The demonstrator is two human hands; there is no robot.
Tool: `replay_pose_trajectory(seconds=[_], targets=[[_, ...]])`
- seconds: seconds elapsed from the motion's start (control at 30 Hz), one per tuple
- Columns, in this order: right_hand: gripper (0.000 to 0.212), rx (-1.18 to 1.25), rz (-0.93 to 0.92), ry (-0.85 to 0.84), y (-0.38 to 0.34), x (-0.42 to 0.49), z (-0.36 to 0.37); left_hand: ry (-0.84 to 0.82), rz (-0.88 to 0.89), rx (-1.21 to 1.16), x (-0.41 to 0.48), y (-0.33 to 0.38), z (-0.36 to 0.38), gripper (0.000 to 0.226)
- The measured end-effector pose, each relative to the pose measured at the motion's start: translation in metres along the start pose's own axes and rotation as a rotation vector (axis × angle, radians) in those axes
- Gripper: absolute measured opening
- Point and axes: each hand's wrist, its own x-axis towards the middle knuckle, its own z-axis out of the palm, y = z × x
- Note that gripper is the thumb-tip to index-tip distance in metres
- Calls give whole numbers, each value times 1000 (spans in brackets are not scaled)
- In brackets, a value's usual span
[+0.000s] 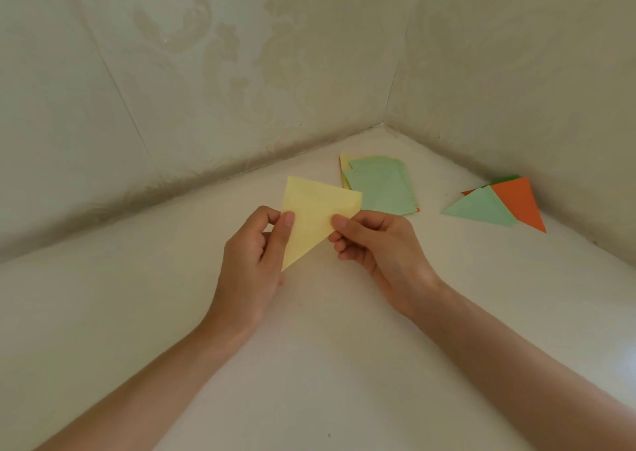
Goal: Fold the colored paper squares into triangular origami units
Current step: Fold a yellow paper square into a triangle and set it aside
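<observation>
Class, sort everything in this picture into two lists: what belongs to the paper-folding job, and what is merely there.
Job: yellow paper held by left hand and right hand; stack of paper squares; folded triangles.
Merely there: white surface; patterned walls.

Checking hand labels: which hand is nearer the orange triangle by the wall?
Right. The right hand pinches the yellow paper on the side facing the orange triangle; the left hand holds the opposite edge.

- The left grip (249, 261) is a bare hand with a short, plain thumbnail (289, 219).
- The right grip (382, 254) is bare too.
- The left forearm (155, 382) and right forearm (516, 357) are bare.
</observation>
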Motion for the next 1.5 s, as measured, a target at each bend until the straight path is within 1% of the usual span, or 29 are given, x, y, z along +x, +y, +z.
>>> replay_pose_trajectory(seconds=[0.1,0.23,0.37,0.47,0.57,0.6,0.63,0.67,0.73,0.8,0.83,0.87,0.93,0.97,1.03,1.07,1.13,1.17,1.2,1.23,1.3,1.37,1.4,1.43,1.5], targets=[[15,20,-37,5,1,1,-1,-5,-16,-16,-2,0,0,26],[21,103,-18,-32,0,0,-1,-11,-40,-16,-3,1,-1,25],[22,55,-33,-58,-1,-3,-1,-24,-105,-57,0,-2,-6,22],[20,-17,-63,-10,-1,-6,-2,-32,-117,-79,5,-3,-10,22],[6,-36,-67,62,-1,-7,1,27,-172,-120,9,-7,-11,23],[3,-6,-56,99,-1,-7,1,61,-205,-172,11,-7,-11,28],[5,51,-43,129,-1,-6,1,73,-240,-242,11,-5,-10,36],[7,124,-25,141,-1,-6,2,49,-269,-315,12,-4,-10,42],[5,275,13,112,0,-7,3,-64,-298,-423,10,1,-7,43],[8,375,58,44,4,-9,7,-199,-252,-392,4,4,-1,36],[10,370,77,6,7,-9,9,-237,-212,-349,1,5,3,32],[12,310,91,-28,10,-10,11,-229,-177,-310,-3,5,5,27],[15,62,69,-67,16,-11,12,-125,-155,-266,-4,4,6,20],[15,-84,39,-75,18,-11,11,-84,-164,-267,-3,3,5,20],[8,-353,-80,-94,17,-12,10,-63,-214,-342,3,0,1,20],[12,-459,-155,-104,16,-11,9,-58,-244,-381,5,-1,-1,18],[42,-607,-302,-143,15,-9,3,-40,-269,-373,10,-4,-4,13],[54,-657,-360,-189,14,-8,0,-36,-263,-340,11,-6,-6,12],[60,-689,-406,-244,13,-7,-3,-37,-248,-304,11,-7,-7,12],[59,-709,-443,-293,13,-6,-5,-45,-232,-274,11,-8,-8,14],[44,-740,-492,-340,15,-3,-7,-73,-195,-224,12,-8,-10,16],[27,-750,-560,-343,19,-2,-5,-105,-163,-200,12,-7,-10,17],[22,-735,-584,-334,20,-1,-4,-116,-152,-202,11,-7,-10,17],[20,-710,-591,-329,20,-1,-4,-124,-146,-211,11,-6,-10,17],[23,-666,-570,-340,18,-1,-5,-135,-143,-226,11,-5,-10,15]])
